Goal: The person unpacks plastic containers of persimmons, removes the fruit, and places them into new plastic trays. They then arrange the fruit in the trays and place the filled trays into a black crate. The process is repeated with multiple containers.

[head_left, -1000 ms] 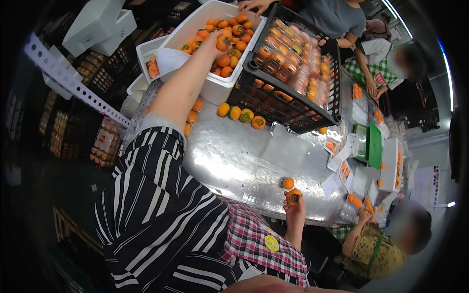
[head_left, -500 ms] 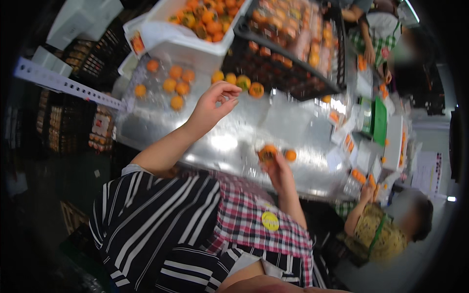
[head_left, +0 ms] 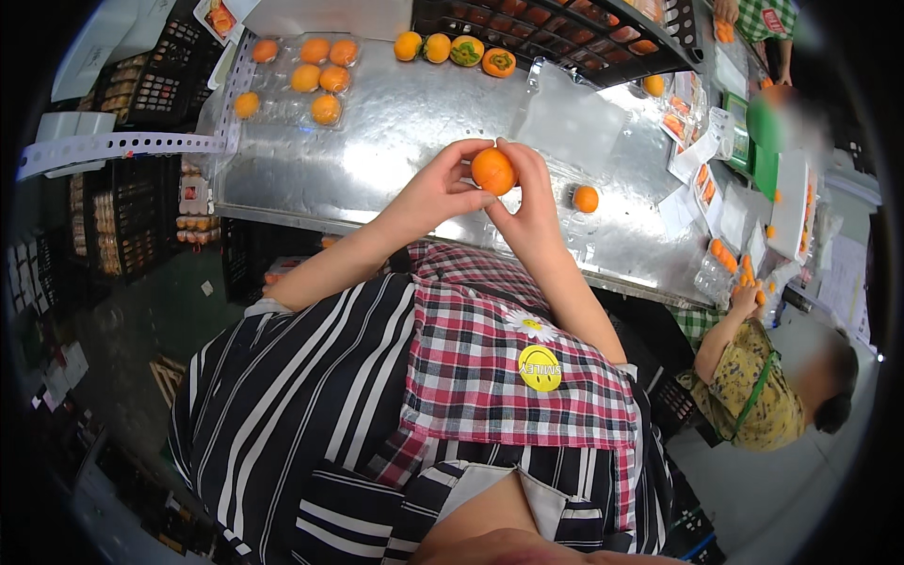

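Persimmon (head_left: 494, 171) — roundish, smooth side facing up.

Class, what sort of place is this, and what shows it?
Probably a fruit-packing workroom: a held orange fruit, more in clear packaging on a metal table, and a black crate.

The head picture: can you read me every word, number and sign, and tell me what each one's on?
Round yellow patch on the checked apron: clear lettering, upside down here, but I don't copy out printed words.
Red label on a co-worker's green checked apron: too small to read.
White sheet at the far right: too small and blurred.
I can't make out any numbers.
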The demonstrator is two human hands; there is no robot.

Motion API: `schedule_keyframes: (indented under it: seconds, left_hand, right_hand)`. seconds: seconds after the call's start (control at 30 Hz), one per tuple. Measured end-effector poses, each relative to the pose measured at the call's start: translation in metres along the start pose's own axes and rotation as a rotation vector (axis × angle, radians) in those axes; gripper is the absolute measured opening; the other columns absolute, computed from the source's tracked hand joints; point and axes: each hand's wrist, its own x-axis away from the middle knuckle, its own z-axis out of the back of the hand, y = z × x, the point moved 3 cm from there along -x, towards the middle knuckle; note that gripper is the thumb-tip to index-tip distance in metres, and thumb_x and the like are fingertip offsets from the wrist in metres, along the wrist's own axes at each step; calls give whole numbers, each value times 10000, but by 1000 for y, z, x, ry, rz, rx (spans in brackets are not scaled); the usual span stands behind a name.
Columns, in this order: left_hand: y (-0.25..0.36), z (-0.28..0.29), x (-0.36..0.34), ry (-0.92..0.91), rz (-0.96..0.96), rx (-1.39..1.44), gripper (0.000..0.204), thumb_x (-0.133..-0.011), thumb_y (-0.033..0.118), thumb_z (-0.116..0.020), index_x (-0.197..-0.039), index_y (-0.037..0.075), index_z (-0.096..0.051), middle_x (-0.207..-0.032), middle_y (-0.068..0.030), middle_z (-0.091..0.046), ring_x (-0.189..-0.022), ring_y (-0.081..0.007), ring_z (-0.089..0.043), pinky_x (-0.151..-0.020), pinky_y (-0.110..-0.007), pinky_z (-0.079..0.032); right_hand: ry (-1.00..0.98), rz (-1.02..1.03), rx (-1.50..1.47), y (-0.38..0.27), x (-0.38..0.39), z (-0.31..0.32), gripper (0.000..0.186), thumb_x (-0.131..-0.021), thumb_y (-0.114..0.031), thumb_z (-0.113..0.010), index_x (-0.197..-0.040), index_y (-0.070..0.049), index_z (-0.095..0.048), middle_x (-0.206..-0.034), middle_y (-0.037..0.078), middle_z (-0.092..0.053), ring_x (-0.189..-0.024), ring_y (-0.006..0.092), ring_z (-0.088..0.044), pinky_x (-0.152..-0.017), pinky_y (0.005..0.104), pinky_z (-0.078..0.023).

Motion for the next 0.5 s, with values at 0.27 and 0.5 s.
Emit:
schedule_keyframes:
  seconds: [0.27,0.5]
  left_hand:
    - [-13,-6,-5,2,-77,-161,571,-865,37,-629,-1368,16,-359,-1264,-107,-469,-1153,-170,-514,-966,-304,-455]
    - [35,56,-22,231,-151,14,543,-876,87,-610,-1372,65,-390,-1209,-70,-523,-1051,-137,-543,-842,-275,-500]
  right_hand:
    - [-53,-121,33,3,9,-3,751,-661,34,-696,-1351,-41,-407,-1240,176,-469,-1071,310,-526,-870,348,-469]
    - [-17,-286,-144,16,24,3,795,-759,-14,-697,-1441,-66,-291,-1282,138,-460,-965,188,-549,-764,293,-469]
